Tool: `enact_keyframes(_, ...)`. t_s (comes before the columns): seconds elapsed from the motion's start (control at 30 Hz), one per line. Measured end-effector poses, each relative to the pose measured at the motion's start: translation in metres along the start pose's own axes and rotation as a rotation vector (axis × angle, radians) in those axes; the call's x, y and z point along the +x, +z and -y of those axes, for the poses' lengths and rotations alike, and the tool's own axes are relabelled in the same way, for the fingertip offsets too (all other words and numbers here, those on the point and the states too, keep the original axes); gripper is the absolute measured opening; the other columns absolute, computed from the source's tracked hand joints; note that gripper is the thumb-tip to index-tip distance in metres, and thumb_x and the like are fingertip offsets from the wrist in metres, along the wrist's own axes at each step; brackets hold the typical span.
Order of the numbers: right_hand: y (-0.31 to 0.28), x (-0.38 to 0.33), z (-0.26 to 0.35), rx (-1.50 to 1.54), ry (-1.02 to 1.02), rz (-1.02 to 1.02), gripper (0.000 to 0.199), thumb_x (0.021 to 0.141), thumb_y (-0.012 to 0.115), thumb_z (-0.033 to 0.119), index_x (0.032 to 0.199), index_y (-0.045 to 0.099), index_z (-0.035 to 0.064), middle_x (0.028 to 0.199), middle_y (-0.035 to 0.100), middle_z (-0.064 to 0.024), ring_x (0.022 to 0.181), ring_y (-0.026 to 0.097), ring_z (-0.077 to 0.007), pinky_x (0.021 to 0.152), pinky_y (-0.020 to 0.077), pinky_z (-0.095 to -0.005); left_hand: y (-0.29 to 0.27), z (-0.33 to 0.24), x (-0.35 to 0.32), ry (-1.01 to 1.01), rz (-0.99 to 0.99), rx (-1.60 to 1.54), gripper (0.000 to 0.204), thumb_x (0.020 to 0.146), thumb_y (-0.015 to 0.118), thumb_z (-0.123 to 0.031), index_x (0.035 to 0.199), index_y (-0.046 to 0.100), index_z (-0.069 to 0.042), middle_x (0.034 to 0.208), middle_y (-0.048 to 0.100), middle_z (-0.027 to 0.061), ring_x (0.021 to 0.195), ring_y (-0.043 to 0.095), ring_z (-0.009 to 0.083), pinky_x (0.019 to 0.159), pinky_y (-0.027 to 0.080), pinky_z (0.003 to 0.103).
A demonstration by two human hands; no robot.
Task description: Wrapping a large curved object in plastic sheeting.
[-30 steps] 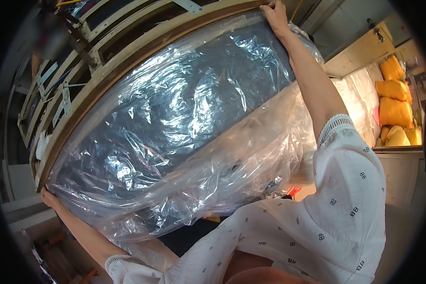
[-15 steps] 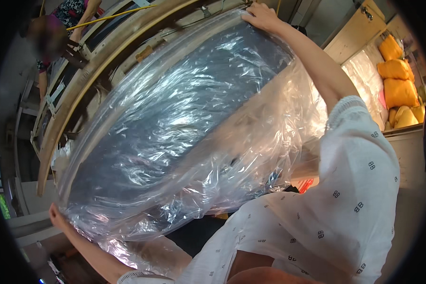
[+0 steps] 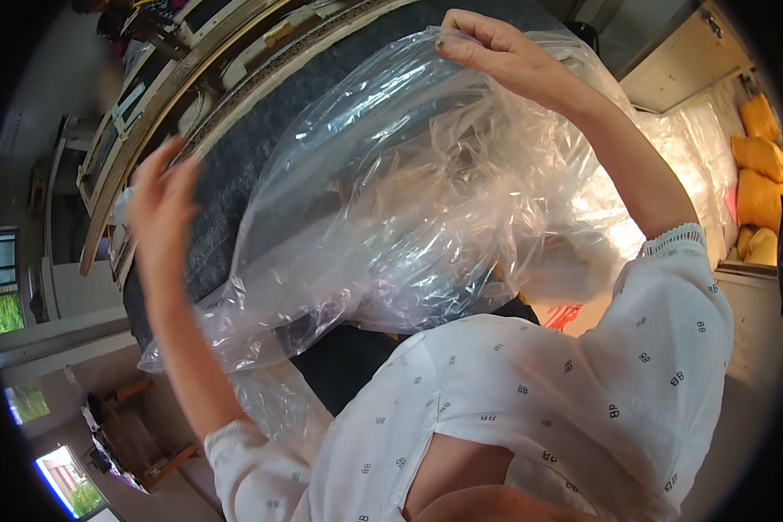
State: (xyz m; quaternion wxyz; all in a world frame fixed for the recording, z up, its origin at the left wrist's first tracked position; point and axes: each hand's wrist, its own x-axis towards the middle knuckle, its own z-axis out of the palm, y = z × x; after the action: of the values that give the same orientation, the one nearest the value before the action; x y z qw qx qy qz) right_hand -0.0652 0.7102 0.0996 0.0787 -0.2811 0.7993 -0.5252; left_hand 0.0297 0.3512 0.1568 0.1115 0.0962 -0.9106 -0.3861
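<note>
A large clear plastic sheet (image 3: 322,209) lies bunched and folded over a dark padded-looking surface (image 3: 222,196) in front of me. At the far side, my right hand (image 3: 500,56) is closed on the sheet's edge, thumb against fingers, and holds it raised. My left hand (image 3: 161,204) is lifted over the left end of the dark surface, somewhat blurred, with its fingers apart and nothing in them. The sheet's near left corner hangs loose beside my left forearm. Crumpled folds gather near my right arm and by my waist.
A long wooden rail (image 3: 161,113) runs along the far left edge of the work surface. Yellow-orange bundles (image 3: 759,161) sit on a shelf at the right, below a wooden panel (image 3: 683,56). More clear plastic (image 3: 687,157) is spread beside them. A wooden-framed item (image 3: 139,426) stands at lower left.
My left hand has let go of the sheet and risen. The sheet has slid toward me and rightward, baring the dark surface at the far left. My right hand still grips its edge.
</note>
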Motion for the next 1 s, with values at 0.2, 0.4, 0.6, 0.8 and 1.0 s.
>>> enact_keyframes(0.2, 0.005, -0.039, 0.025, -0.410, -0.174, -0.096, 0.023, 0.082, 0.056, 0.024, 0.097, 0.053, 0.0056, 0.088, 0.048, -0.0092, 0.079, 0.050, -0.0170, 0.069, 0.0396, -0.0285, 0.133, -0.064, -0.026, 0.168, 0.393, -0.587, 0.013, 0.084, 0.057, -0.013, 0.090, 0.056, -0.001, 0.078, 0.056, 0.0015, 0.067, 0.053, 0.0073, 0.050, 0.043, 0.021)
enact_keyframes(0.4, -0.057, -0.205, -0.111, -0.797, 0.203, 0.094, 0.025, 0.079, 0.061, 0.030, 0.070, 0.059, 0.0071, 0.069, 0.054, -0.0085, 0.067, 0.053, -0.0270, 0.060, 0.0420, -0.0380, 0.129, 0.011, -0.037, 0.320, 0.220, -0.353, 0.007, 0.086, 0.053, -0.009, 0.082, 0.053, -0.002, 0.073, 0.048, -0.0016, 0.069, 0.044, 0.0059, 0.063, 0.038, 0.020)
enact_keyframes(0.6, -0.173, -0.409, -0.217, -1.286, 1.103, 0.779, 0.019, 0.065, 0.070, 0.026, 0.078, 0.070, 0.0123, 0.079, 0.066, -0.0078, 0.082, 0.063, -0.0244, 0.067, 0.0501, -0.0379, 0.026, 0.055, -0.074, 0.172, 0.486, 0.022, 0.010, 0.071, 0.063, -0.002, 0.074, 0.054, 0.001, 0.070, 0.040, -0.0005, 0.062, 0.040, 0.0079, 0.057, 0.031, 0.021)
enact_keyframes(0.8, -0.288, -0.235, -0.167, -1.325, 0.883, -0.533, 0.026, 0.082, 0.045, 0.024, 0.082, 0.065, 0.0075, 0.089, 0.063, -0.0146, 0.087, 0.059, -0.0319, 0.076, 0.0456, -0.0411, -0.108, 0.159, -0.087, -0.111, -0.170, 0.084, 0.016, 0.084, 0.061, -0.015, 0.088, 0.060, 0.001, 0.082, 0.056, -0.0003, 0.076, 0.048, 0.0077, 0.070, 0.039, 0.021)
enact_keyframes(1.0, -0.259, -0.008, -0.044, -0.690, -0.417, -1.139, 0.030, 0.082, 0.051, 0.014, 0.108, 0.053, -0.0003, 0.101, 0.057, -0.0130, 0.089, 0.056, -0.0181, 0.072, 0.0456, -0.0282, -0.135, 0.246, -0.105, -0.218, -0.390, 0.018, 0.022, 0.086, 0.059, -0.021, 0.090, 0.061, 0.001, 0.081, 0.058, 0.0008, 0.075, 0.049, 0.0088, 0.072, 0.040, 0.022)
